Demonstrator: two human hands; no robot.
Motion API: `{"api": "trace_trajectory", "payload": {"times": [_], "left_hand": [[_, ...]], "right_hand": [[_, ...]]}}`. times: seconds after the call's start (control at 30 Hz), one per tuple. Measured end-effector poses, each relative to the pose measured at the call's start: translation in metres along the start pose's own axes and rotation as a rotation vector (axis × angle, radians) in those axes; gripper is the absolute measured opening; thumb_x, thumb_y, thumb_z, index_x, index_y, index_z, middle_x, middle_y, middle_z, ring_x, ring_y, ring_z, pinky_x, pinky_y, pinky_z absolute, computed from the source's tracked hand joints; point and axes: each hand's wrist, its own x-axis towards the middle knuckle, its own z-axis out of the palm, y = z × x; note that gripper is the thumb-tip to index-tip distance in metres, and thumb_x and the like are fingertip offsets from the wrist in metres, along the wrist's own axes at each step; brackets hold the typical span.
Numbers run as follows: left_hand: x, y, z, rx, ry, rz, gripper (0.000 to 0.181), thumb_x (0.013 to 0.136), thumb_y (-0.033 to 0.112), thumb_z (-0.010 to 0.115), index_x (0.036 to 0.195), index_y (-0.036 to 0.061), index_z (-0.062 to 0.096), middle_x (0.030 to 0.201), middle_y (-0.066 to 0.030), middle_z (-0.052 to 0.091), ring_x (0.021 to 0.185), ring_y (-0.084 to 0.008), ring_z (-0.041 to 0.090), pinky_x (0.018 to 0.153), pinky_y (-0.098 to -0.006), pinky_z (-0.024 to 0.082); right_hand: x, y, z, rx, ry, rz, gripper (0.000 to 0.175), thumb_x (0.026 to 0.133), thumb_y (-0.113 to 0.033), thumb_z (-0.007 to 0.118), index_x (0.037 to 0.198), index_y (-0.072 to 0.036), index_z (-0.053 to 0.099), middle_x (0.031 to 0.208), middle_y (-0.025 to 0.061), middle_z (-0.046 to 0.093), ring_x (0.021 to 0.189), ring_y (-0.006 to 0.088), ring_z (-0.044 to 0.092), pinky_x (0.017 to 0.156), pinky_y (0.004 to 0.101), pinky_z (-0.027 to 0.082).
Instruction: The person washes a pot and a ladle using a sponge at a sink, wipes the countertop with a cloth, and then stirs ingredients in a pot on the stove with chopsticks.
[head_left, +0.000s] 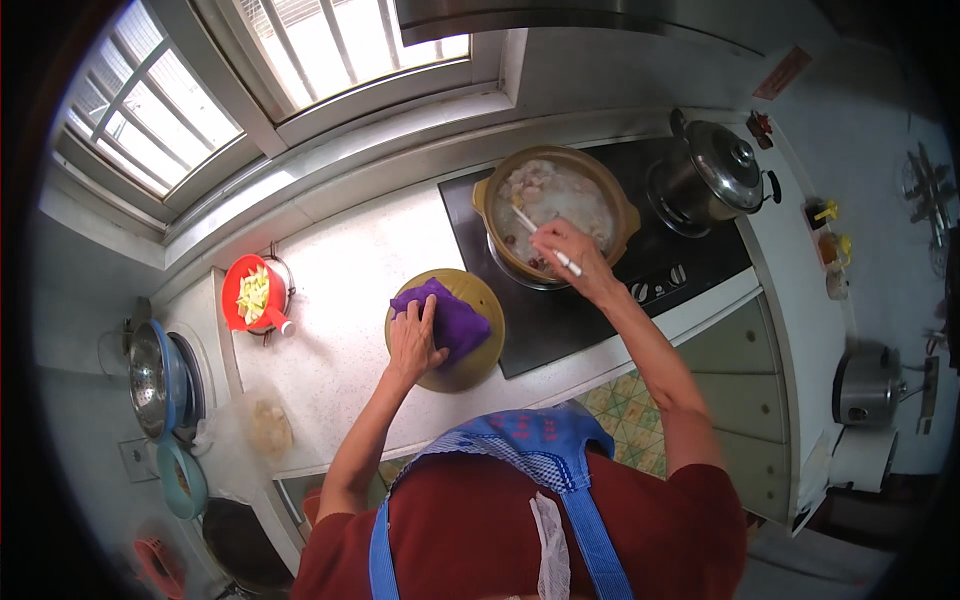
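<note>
My right hand (574, 255) grips the white handle of a utensil (526, 220), whose far end reaches into a tan clay pot (631, 217) on the hob. Pale liquid with light chunks (534, 184) and a few dark red pieces fills the pot. On the counter to the left lies a round yellowish-brown lid (480, 296) with a folded purple cloth (461, 330) over its middle. My left hand (415, 330) rests on the cloth, fingers spread; whether it grips the lid's knob beneath cannot be told.
A lidded steel pot (716, 169) stands at the right of the black hob (517, 341). At the left, a red strainer or bowl (281, 289) holds pale green cut pieces (253, 294). A plastic bag (244, 435), a blue-rimmed basin (166, 382) and a teal bowl (180, 480) are at the far left.
</note>
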Motion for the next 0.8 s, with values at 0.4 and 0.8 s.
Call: {"api": "trace_trajectory", "payload": {"times": [0.4, 0.8], "left_hand": [[-0.063, -0.015, -0.014, -0.353, 0.194, -0.251, 0.080, 0.061, 0.018, 0.076, 0.129, 0.0035, 0.037, 0.125, -0.0208, 0.040, 0.112, -0.0367, 0.043, 0.092, -0.0418, 0.038], [-0.086, -0.021, -0.007, -0.445, 0.257, -0.261, 0.061, 0.068, 0.010, 0.069, 0.122, 0.0000, 0.042, 0.120, -0.0216, 0.043, 0.105, -0.0383, 0.047, 0.084, -0.0411, 0.042]], "right_hand": [[-0.029, -0.022, -0.088, 0.067, 0.328, 0.448, 0.014, 0.082, -0.011, 0.059, 0.084, 0.001, 0.066, 0.079, 0.0078, 0.060, 0.071, 0.0136, 0.057, 0.064, 0.0239, 0.046], [-0.002, 0.085, -0.064, 0.437, 0.653, 0.557, 0.020, 0.083, -0.018, 0.061, 0.085, 0.001, 0.065, 0.076, 0.0061, 0.064, 0.068, 0.0107, 0.060, 0.060, 0.0218, 0.049]]}}
